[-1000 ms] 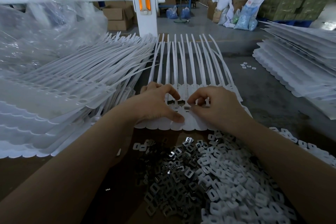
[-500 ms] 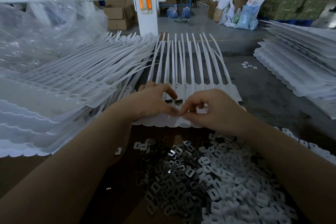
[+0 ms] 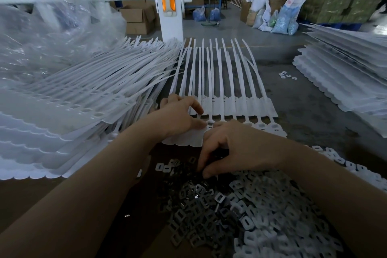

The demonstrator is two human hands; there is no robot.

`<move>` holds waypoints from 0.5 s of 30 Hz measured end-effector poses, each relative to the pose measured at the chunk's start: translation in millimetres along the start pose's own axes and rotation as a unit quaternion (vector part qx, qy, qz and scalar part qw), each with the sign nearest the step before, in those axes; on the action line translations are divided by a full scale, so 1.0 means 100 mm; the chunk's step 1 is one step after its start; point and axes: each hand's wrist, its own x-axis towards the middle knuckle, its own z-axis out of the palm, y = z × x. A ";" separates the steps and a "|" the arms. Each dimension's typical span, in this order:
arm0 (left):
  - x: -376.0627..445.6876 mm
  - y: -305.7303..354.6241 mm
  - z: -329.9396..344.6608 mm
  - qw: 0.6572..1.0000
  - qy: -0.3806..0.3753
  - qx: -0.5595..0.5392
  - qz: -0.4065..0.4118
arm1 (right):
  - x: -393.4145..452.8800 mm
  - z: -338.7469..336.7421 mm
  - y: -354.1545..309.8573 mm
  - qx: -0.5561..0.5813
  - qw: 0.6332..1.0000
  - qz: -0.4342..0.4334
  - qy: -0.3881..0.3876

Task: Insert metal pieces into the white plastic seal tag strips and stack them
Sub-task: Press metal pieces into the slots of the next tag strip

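Landmark: the sheet of white seal tag strips (image 3: 240, 107) lying flat mid-tabletop, its long tails pointing away from the person.
Far left of the sheet: crumpled clear plastic wrap (image 3: 52, 40), behind a tall stack of seal tag strips (image 3: 69, 111) that fans out and reaches the sheet's left edge.
Left hand (image 3: 178, 118): rests on the sheet's near-left corner; grip loosely curled, thumb and forefinger pressing the sheet by its row of slots, holding nothing that can be seen.
Behind the sheet: a white pillar (image 3: 167, 2) with an orange panel, with cardboard boxes (image 3: 136, 19) to its left.
Right hand (image 3: 234, 148): just nearer than the sheet's near edge, over the brown tabletop (image 3: 25, 199); grip narrowed, thumb and forefinger tips close together at the top of the pile of metal pieces; whether a piece is pinched cannot be told.
Near side of the sheet: loose pile of metal pieces (image 3: 194, 211), dark and shiny, merging rightward into a pile of white plastic pieces (image 3: 278, 216).
Right of the sheet: a few small white pieces (image 3: 288, 75) on the grey surface, then a second stack of strips (image 3: 345, 73) at the far right.
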 end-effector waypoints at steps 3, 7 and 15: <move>0.00 0.00 0.00 1.000 0.002 -0.002 0.000 | 0.01 0.01 0.01 0.016 1.000 0.002 0.009; 0.00 -0.01 0.00 1.000 0.004 -0.001 0.004 | -0.01 0.00 0.00 0.071 0.997 0.001 0.025; -0.03 0.04 0.00 0.998 0.030 0.047 0.000 | -0.01 -0.07 0.08 0.153 0.951 0.071 0.261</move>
